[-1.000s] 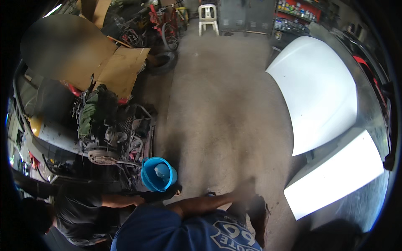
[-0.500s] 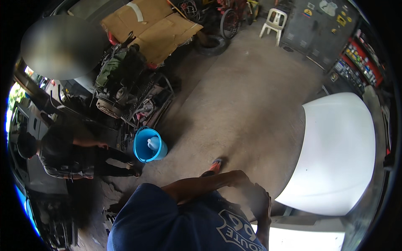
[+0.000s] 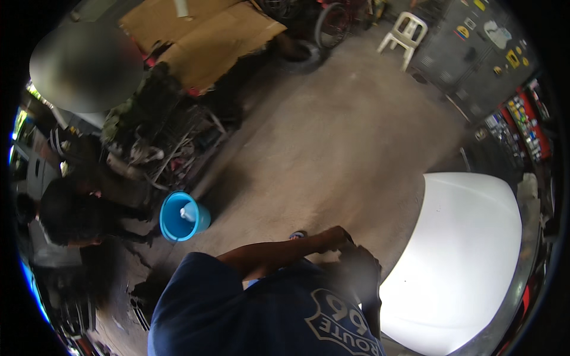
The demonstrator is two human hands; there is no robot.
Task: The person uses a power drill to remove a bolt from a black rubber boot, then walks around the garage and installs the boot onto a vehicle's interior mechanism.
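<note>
A white car hood [image 3: 457,261] fills the lower right, its curved edge bending with the lens. The person's torso, in a dark blue shirt [image 3: 261,314], rises from the bottom edge. A bare left forearm crosses the chest, bent at the elbow, and ends at the left hand [image 3: 335,237] just beside the hood's edge. The right hand [image 3: 359,270] lies below it, blurred and dark (I cannot tell whether either is clenched or holds anything). A blue bucket [image 3: 181,215] stands well apart on the concrete floor [image 3: 332,136], near a crouching co-worker [image 3: 65,219].
</note>
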